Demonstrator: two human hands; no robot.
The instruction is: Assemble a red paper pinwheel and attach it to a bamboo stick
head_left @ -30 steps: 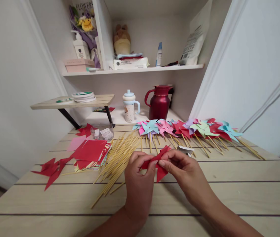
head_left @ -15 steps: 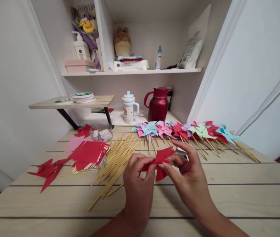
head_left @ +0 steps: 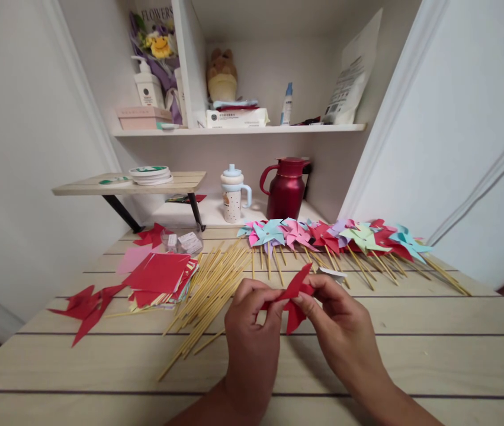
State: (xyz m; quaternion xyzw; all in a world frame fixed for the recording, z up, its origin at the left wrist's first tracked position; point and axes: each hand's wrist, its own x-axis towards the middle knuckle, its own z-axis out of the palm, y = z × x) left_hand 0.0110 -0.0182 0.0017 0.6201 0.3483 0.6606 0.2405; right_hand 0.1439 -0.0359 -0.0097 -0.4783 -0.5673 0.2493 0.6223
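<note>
My left hand (head_left: 252, 331) and my right hand (head_left: 338, 322) both pinch a red paper pinwheel piece (head_left: 294, 296) above the wooden table (head_left: 433, 349). Its folded points stick up and down between my fingertips. Just left of my hands lies a heap of bamboo sticks (head_left: 209, 290). Behind my hands runs a row of finished paper pinwheels (head_left: 336, 236) on sticks, in pink, blue, red, green and purple.
A stack of red paper squares (head_left: 160, 275) and cut red paper shapes (head_left: 89, 302) lie at the left. A small clear box (head_left: 183, 241), a spouted cup (head_left: 233, 192) and a red jug (head_left: 286, 188) stand behind. A low shelf (head_left: 131, 183) is at the back left.
My right fingers, spread half a second ago, have closed onto the red paper piece. The paper's upper point now stands more upright. My left hand has barely moved.
</note>
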